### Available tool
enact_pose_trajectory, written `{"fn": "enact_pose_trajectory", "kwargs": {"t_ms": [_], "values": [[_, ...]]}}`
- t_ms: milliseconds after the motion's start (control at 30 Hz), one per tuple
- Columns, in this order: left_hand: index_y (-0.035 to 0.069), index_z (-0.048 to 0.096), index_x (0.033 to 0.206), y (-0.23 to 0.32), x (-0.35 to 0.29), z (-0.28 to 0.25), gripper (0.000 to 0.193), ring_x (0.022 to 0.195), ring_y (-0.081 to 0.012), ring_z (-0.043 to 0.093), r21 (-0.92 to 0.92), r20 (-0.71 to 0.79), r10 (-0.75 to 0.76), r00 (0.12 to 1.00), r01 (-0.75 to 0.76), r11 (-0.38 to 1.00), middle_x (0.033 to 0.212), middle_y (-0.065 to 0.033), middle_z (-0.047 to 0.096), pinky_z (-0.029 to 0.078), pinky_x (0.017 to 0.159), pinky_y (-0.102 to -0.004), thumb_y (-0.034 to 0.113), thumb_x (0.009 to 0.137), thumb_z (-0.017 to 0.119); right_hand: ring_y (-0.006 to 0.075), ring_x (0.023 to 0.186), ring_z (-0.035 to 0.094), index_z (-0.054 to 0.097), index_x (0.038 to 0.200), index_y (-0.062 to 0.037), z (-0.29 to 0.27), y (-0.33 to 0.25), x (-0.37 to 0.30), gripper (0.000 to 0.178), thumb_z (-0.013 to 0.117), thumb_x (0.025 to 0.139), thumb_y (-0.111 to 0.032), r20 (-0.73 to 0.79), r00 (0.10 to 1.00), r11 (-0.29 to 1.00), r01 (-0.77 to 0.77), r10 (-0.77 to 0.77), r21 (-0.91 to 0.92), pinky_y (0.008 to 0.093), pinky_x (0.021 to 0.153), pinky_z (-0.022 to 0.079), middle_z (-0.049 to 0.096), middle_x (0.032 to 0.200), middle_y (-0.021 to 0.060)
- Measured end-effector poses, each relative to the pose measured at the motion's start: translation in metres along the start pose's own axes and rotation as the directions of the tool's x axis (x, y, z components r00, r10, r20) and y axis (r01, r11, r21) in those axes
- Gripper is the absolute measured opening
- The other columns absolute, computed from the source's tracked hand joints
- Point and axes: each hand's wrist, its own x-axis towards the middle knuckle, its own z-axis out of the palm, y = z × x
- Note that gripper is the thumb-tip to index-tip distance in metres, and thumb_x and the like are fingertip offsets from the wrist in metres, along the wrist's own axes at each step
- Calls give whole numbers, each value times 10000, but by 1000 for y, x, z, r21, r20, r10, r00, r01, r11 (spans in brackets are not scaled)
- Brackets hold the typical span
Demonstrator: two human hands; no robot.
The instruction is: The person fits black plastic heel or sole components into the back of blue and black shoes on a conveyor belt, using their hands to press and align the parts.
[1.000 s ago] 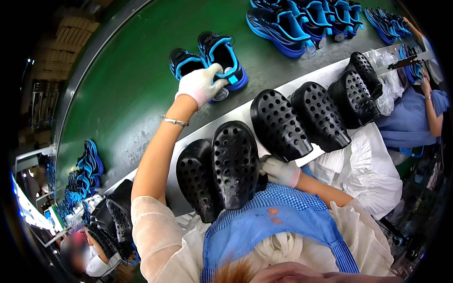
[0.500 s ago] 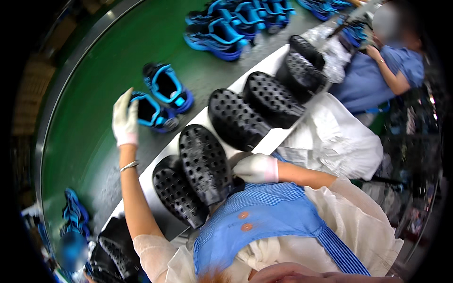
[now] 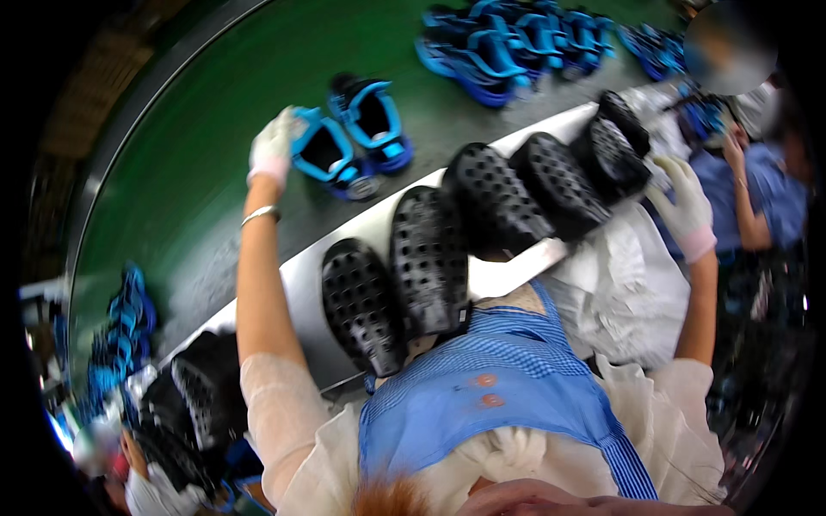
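Note:
My left hand (image 3: 272,148), in a white glove, has its fingers closed on the outer edge of a black-and-blue shoe (image 3: 325,153) with a bright blue collar. The matching shoe (image 3: 372,120) stands right beside it, opening upward. My right hand (image 3: 684,206), gloved too, is stretched to the right, fingers apart, by the last of the black perforated blocks (image 3: 613,155). A crumpled pale piece (image 3: 659,178), perhaps plastic, shows between its thumb and fingers; whether it is gripped is unclear.
Black perforated shoe-shaped blocks (image 3: 430,258) line a white ledge along the green belt (image 3: 215,129). More blue shoes (image 3: 482,52) lie farther along the belt, others (image 3: 120,335) at left. White cloth (image 3: 619,284) hangs at my right. A co-worker in blue (image 3: 774,185) sits beyond.
My right hand has gone from beside the blocks near my apron out to the far right. My left fingers have bent in onto the shoe. The whole view has shifted.

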Motion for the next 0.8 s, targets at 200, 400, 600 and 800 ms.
{"fn": "enact_pose_trajectory", "kwargs": {"t_ms": [200, 400, 600, 800], "values": [[9, 644, 1078, -25, 7, 0, 597, 945, -266, 615, -85, -42, -51, 998, 47, 995, 1023, -173, 663, 449, 858, -340, 544, 913, 439, 264, 926, 594, 540, 1165, -75, 26, 32, 12, 439, 637, 737, -43, 242, 969, 975, -96, 46, 199, 330, 806, 482, 578, 1071, 114], [49, 651, 1104, -42, 0, -15, 555, 977, -259, 613, -85, -61, -34, 998, 29, 996, 1037, -160, 664, 443, 879, -322, 525, 922, 433, 255, 884, 594, 540, 1129, -53, 23, 15, 24, 429, 649, 717, -13, 193, 973, 970, 81, -127, 230, 324, 777, 488, 574, 1047, 115], [96, 571, 1250, 15, -28, 2, 502, 1142, -234, 556, -52, -39, 184, 982, -186, 981, 1246, -114, 587, 382, 990, -294, 463, 940, 428, 263, 868, 592, 548, 1073, -39, 26, 40, 12, 419, 692, 680, -11, 149, 982, 960, 69, -113, 272, 337, 777, 491, 564, 985, 119], [118, 570, 1251, -10, -49, -9, 405, 1115, -244, 554, 136, -210, 242, 947, -217, 967, 1211, -122, 575, 413, 976, -335, 334, 908, 556, 301, 855, 587, 572, 956, -57, 8, 24, 31, 373, 747, 660, -201, 225, 961, 975, 119, -161, 186, 377, 739, 486, 566, 903, 132]]}}
